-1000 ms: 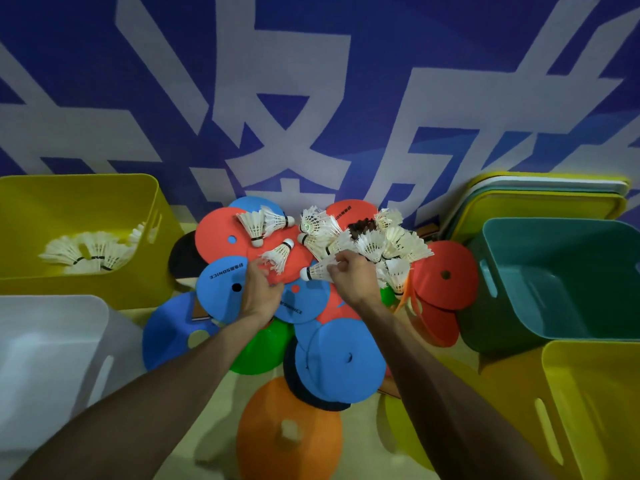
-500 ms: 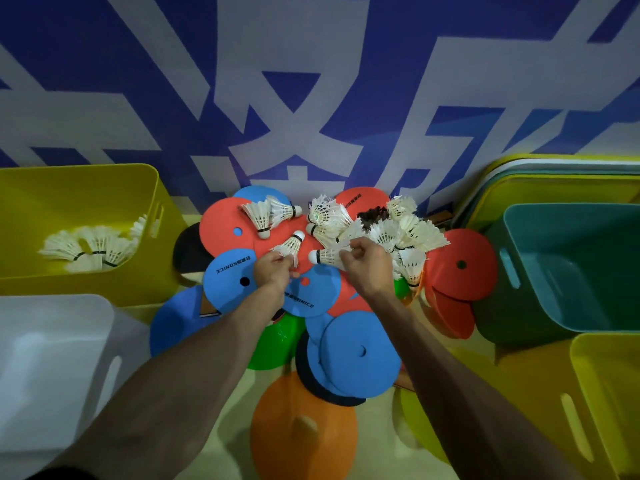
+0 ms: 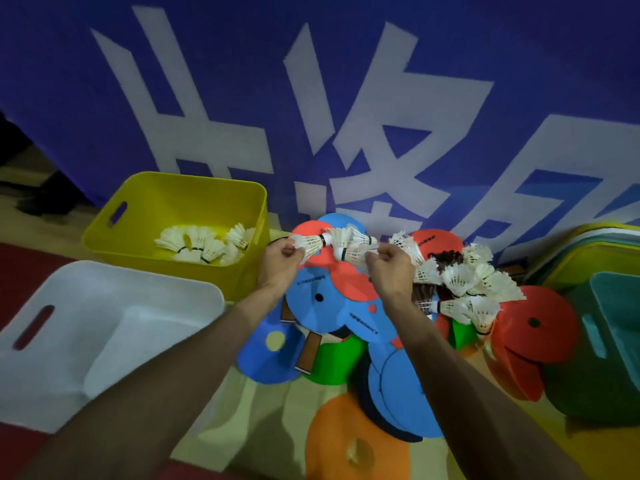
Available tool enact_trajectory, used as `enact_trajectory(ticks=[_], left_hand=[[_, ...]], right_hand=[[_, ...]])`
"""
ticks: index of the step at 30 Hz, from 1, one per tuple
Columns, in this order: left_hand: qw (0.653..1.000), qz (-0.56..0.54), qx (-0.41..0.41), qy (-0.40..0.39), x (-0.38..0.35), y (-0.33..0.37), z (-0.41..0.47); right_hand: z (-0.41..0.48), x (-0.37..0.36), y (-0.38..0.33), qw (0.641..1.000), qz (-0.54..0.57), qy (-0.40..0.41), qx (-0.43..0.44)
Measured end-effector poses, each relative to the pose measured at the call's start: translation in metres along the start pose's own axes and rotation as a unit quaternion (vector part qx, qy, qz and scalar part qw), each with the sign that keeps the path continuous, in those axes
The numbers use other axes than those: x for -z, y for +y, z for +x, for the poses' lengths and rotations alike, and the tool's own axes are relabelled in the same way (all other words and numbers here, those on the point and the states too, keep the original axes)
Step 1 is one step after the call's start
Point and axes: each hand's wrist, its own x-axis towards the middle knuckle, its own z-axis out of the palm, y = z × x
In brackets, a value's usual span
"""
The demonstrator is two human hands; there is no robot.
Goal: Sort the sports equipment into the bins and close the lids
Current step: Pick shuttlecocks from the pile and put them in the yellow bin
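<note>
Shuttlecocks (image 3: 464,285) heaped on coloured discs (image 3: 322,306) at centre right, more already in yellow bin (image 3: 138,216) at upper left. Left hand (image 3: 282,259) and right hand (image 3: 391,268), fingers pinching shuttlecocks at frame centre. Mid-sorting, probably; next, carrying left and dropping into that bin.

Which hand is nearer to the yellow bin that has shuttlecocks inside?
Left. The left hand is just beside the yellow bin's right wall; the right hand is farther right, over the discs.
</note>
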Motion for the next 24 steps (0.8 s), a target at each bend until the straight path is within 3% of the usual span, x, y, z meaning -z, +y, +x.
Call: enact_trajectory(ticks=[6,12,24], left_hand=[[0.997,-0.042,-0.031,0.064,0.101,0.006,0.026],[0.994,-0.060,-0.007,0.090,0.179,-0.022,0.045],[0.989,-0.142,0.034,0.033,0.234,-0.058,0.078]], right_hand=[[-0.019,-0.061,-0.053,0.997,0.022,-0.055,0.041],[-0.035,-0.127,-0.090,0.990,0.015,-0.116,0.076],[-0.052,-0.195,-0.120,0.981,0.031,-0.179,0.067]])
